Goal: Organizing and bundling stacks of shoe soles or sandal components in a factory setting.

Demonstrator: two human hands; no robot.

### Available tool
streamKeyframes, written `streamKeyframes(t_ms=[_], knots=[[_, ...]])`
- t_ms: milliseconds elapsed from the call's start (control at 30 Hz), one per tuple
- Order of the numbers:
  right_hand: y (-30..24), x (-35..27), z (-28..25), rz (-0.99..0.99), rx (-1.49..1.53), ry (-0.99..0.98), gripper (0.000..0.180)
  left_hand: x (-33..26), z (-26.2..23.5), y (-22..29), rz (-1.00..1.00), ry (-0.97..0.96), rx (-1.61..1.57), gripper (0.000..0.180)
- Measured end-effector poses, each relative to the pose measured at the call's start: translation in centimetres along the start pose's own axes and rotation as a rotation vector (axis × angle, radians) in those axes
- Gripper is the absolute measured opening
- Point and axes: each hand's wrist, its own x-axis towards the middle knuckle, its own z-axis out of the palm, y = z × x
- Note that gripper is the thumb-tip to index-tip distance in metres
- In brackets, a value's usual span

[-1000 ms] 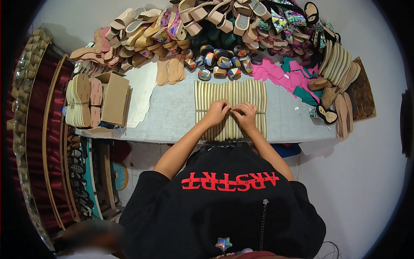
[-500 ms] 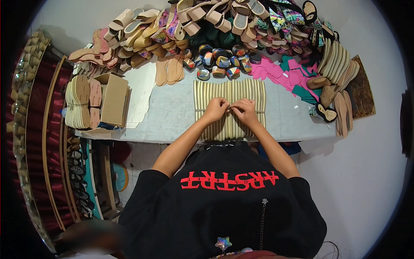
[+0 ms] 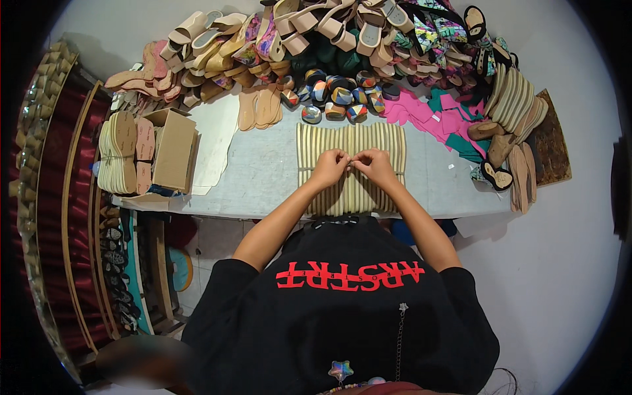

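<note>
Meeting over a cream-and-brown striped layered bundle [image 3: 352, 137], the left hand [image 3: 330, 167] and right hand [image 3: 375, 166] pinch narrowly; what they hold is indistinct. A thin grey band [image 3: 399, 173] crosses the bundle.

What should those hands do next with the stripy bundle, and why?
Maybe the left hand and right hand should gently snug up the thin band. It crosses the striped bundle, and both hands' pinched fingertips nearly meet above the middle, roughly along its line. Whether they grip its ends is too small to tell.
</note>
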Motion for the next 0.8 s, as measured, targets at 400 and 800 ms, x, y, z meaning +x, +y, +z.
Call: streamKeyframes(t_ms=[400, 800], knots=[[-0.8, -1.8, 1.4, -0.056, 0.030, 0.247, 0.009, 0.2, -0.2, 0.3, 0.012, -0.015, 0.069, 0.015], [-0.2, -1.3, 0.8, -0.172, 0.143, 0.152, 0.010, -0.6, 0.2, 0.9, 0.135, 0.053, 0.140, 0.016]])
